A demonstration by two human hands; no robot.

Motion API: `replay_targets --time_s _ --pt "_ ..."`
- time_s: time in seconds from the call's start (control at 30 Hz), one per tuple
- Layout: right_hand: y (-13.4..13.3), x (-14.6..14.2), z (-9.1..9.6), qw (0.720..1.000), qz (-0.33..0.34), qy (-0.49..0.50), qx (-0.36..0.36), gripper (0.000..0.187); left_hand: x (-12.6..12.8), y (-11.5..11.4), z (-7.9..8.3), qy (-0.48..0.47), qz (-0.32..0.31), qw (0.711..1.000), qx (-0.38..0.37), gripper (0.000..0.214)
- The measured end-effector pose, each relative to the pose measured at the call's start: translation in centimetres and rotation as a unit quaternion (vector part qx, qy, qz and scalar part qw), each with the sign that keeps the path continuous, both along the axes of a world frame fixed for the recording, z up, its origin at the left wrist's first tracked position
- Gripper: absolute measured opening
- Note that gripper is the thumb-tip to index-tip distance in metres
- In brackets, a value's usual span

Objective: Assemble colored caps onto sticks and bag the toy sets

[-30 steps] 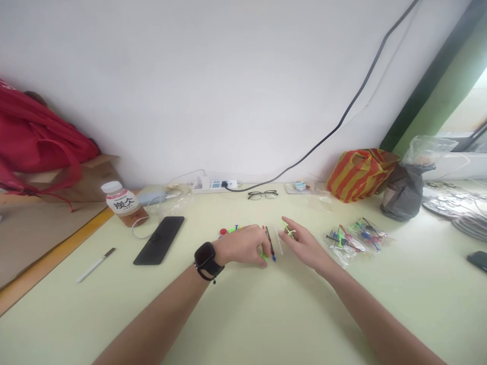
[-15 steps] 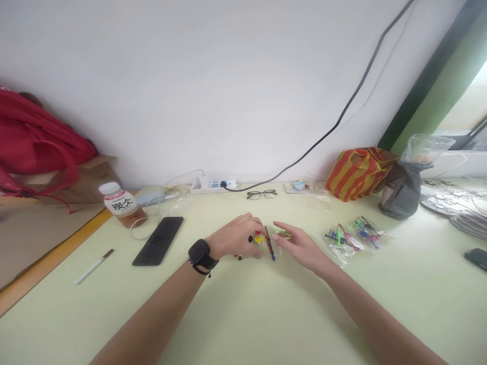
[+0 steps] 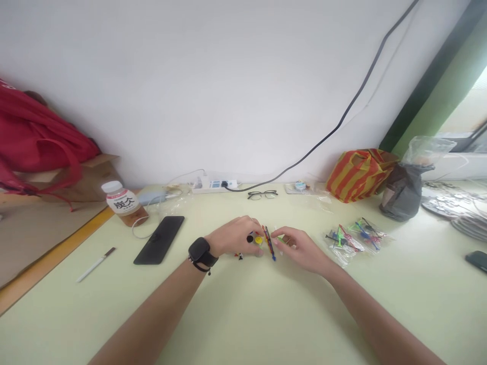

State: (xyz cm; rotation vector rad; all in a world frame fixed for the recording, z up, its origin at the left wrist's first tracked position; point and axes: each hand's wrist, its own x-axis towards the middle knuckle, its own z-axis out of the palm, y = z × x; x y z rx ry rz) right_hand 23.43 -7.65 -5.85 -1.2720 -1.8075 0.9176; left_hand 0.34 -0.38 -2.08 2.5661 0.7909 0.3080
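Observation:
My left hand (image 3: 241, 236), with a black watch (image 3: 200, 252) on its wrist, arches over several small plastic pieces. Its thumb and fingers are apart around a yellow round piece (image 3: 258, 240) and a black round piece (image 3: 250, 238). Between my hands lies a slender red and dark strip with a blue tip (image 3: 271, 247). My right hand (image 3: 299, 248) has bent, parted fingers, its fingertips close to the strip's right side. A green piece (image 3: 280, 238) shows partly behind those fingers. Small red and black bits (image 3: 239, 256) lie below my left hand.
Clear packets of colored plastic pieces (image 3: 355, 238) lie at right. A black phone (image 3: 160, 241), a pen (image 3: 96, 264) and a drink bottle (image 3: 124, 203) are at left. Glasses (image 3: 262, 194) and a power strip (image 3: 213, 186) sit by the wall, near a striped bag (image 3: 359, 175).
My right hand's index finger has bent down and drawn nearer the thumb. My left hand stays almost in place; the view has shifted slightly.

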Motion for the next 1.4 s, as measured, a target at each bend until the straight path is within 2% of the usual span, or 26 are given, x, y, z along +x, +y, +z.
replay_targets --time_s 0.1,0.17,0.3,0.43,0.53,0.63,0.77,0.87,1.0,1.07,1.17,1.27,1.4 --pt "0.0 0.1 -0.4 0.999 0.046 0.002 0.024 0.019 -0.1 0.0 0.1 0.016 0.009 1.0 -0.006 0.034" --pt "0.1 0.1 -0.8 0.998 0.052 -0.015 0.042 0.018 -0.1 0.0 0.1 0.023 0.008 1.0 -0.007 0.034" --pt "0.5 0.5 -1.6 0.997 -0.014 -0.037 0.065 0.016 -0.2 0.0 0.4 0.04 0.008 0.999 -0.003 0.035" --pt "0.9 0.8 -2.3 0.995 -0.079 -0.053 0.043 0.013 -0.2 0.0 0.5 0.048 0.013 0.999 0.0 0.037" --pt "1.0 0.8 -2.6 0.997 -0.062 -0.043 0.016 0.012 0.6 -0.5 -0.1 0.019 0.008 0.999 0.044 0.046" --pt "0.9 0.5 -2.7 0.999 -0.045 -0.024 0.018 0.015 1.7 -1.3 -1.2 -0.003 0.003 0.996 0.092 0.064" --pt "0.8 0.0 -2.6 1.0 -0.023 0.006 0.012 0.017 2.5 -1.9 -2.3 0.004 0.023 0.992 0.123 0.059" --pt "0.6 -0.4 -2.4 0.999 0.001 0.036 -0.009 0.019 2.2 -1.7 -1.9 0.021 0.039 0.993 0.108 0.055" --pt "0.5 -1.0 -2.5 0.997 0.025 0.067 -0.028 0.022 0.5 -0.6 -0.1 0.014 0.011 0.998 0.052 0.063" --pt "0.5 -1.2 -2.8 0.997 0.025 0.069 -0.028 0.022 -1.1 0.4 0.9 0.021 0.034 0.999 0.028 0.074" --pt "0.5 -1.3 -3.4 0.998 0.006 0.057 -0.015 0.023 -3.9 1.9 2.1 0.091 0.091 0.991 -0.023 0.081" --pt "0.4 -1.4 -3.7 1.0 -0.004 0.02 0.023 0.028 -6.2 3.1 2.6 0.175 0.126 0.974 -0.069 0.087" --pt "0.2 -1.4 -3.7 0.995 -0.004 -0.062 0.081 0.038 -7.3 3.7 2.4 0.203 0.129 0.965 -0.106 0.092"
